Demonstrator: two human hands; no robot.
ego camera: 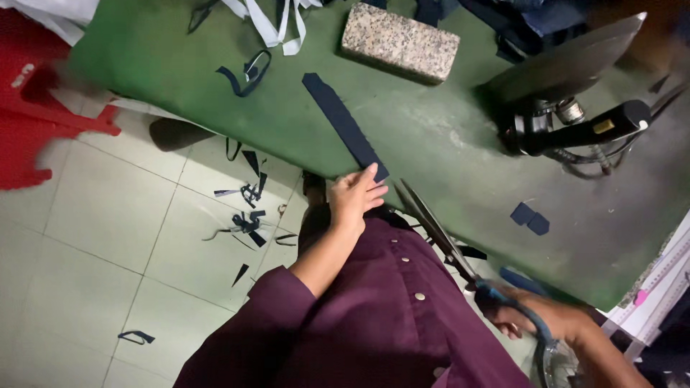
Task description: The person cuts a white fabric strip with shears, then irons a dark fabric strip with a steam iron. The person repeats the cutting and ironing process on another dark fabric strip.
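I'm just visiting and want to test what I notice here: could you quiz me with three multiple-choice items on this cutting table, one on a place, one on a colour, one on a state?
1. Where does the speckled stone block sit?
A. on the floor tiles
B. on the green table
C. in a hand

2. What colour is the long fabric strip?
A. dark blue
B. red
C. white

3. What is the right hand doing?
A. resting empty
B. gripping scissors
C. pressing the iron

Answers:
1 B: the block lies on the green table, near its far edge.
2 A: the strip under the left hand is dark blue.
3 B: its fingers are closed on the handles of the scissors, with the blades pointing toward the strip.
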